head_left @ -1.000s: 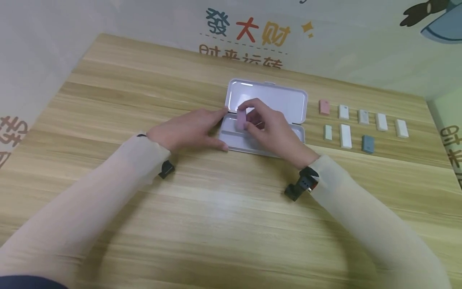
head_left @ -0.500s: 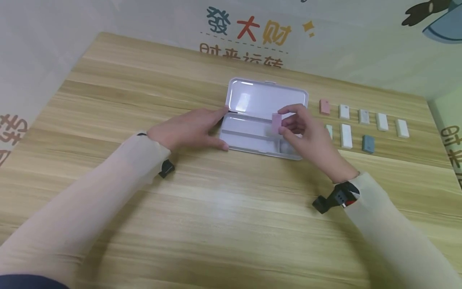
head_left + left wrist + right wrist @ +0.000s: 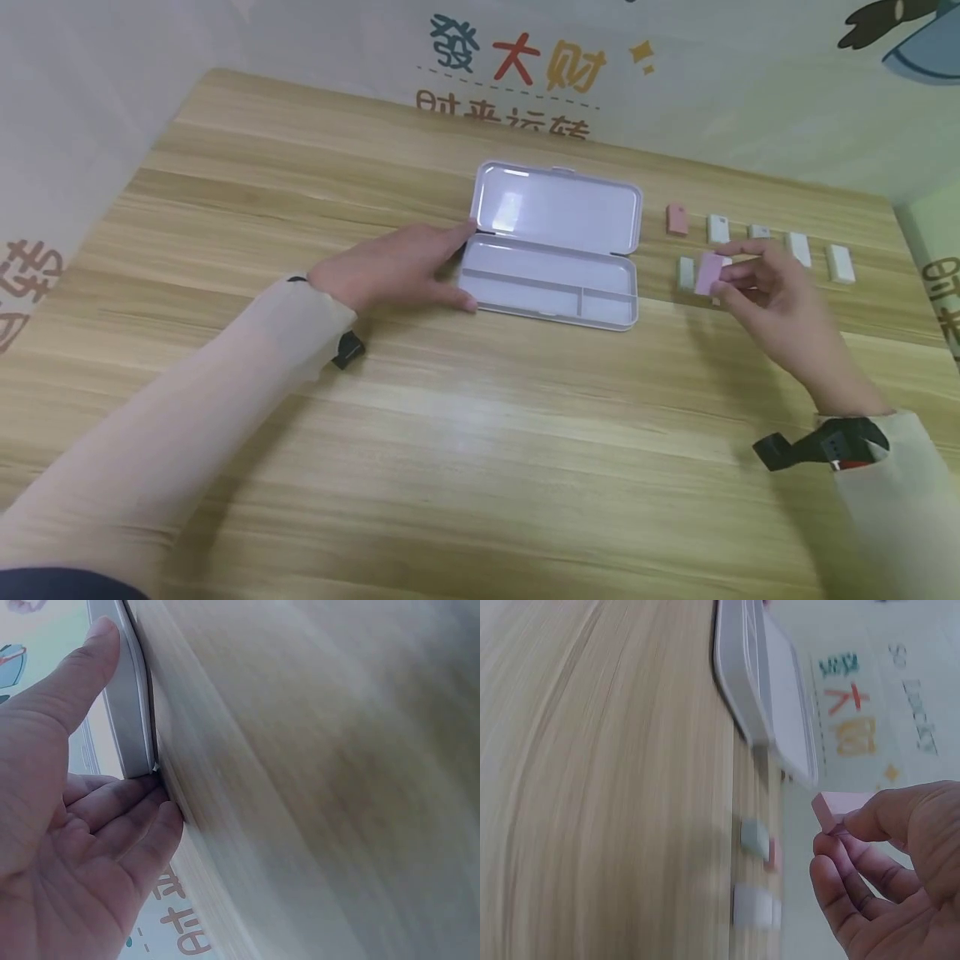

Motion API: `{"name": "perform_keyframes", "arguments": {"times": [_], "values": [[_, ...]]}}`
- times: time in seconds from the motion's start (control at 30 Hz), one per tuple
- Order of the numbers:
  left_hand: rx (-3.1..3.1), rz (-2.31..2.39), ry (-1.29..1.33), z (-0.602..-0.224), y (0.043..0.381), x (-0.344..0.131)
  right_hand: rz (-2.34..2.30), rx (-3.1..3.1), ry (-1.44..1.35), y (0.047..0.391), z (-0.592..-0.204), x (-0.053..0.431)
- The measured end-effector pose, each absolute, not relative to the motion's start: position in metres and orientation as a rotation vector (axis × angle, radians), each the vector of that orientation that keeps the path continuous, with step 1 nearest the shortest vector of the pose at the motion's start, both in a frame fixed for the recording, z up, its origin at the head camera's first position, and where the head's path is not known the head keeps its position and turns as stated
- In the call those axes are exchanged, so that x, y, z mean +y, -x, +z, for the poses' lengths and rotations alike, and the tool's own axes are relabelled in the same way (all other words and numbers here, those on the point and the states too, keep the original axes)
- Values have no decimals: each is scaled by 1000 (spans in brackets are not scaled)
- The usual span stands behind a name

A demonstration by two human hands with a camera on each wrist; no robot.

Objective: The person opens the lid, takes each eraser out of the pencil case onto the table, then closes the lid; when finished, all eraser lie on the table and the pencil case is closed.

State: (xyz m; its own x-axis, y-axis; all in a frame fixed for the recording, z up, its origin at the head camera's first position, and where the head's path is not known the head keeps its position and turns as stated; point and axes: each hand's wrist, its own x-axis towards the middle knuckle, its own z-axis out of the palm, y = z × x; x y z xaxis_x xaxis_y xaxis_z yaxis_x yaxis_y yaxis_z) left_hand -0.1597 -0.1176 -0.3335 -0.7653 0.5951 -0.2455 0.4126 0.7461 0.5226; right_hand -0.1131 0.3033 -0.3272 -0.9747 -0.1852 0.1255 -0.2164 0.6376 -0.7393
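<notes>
My right hand (image 3: 783,308) pinches a small pink block that looks like an eraser (image 3: 708,273) between thumb and fingers. It is raised over the rows of erasers at the right. In the right wrist view the pink eraser (image 3: 838,808) shows end-on at the fingertips. A pale lilac pencil case (image 3: 555,312) lies with its lid open, its tray divided into compartments with nothing in them. My left hand (image 3: 393,268) touches the case's left end, thumb at the front corner and fingers by the hinge. The left wrist view shows the case's side (image 3: 127,705) between thumb and fingers, which are fairly straight.
To the right of the case, a red-pink eraser (image 3: 677,219), a green one (image 3: 686,272) and several white ones, such as the far-right eraser (image 3: 841,263), lie in two rows. My right hand hides some of them. A printed cloth (image 3: 337,50) stands behind the wooden table (image 3: 450,467).
My right hand has carried the pink eraser from over the case's tray rightward to above the eraser rows. My left hand and the case have stayed in place.
</notes>
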Motion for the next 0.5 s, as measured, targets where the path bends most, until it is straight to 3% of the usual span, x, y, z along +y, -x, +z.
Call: {"name": "perform_keyframes", "arguments": {"times": [0.5], "values": [[2563, 602, -769, -334, 158, -118, 1035, -2870, -51, 97, -341, 398]]}}
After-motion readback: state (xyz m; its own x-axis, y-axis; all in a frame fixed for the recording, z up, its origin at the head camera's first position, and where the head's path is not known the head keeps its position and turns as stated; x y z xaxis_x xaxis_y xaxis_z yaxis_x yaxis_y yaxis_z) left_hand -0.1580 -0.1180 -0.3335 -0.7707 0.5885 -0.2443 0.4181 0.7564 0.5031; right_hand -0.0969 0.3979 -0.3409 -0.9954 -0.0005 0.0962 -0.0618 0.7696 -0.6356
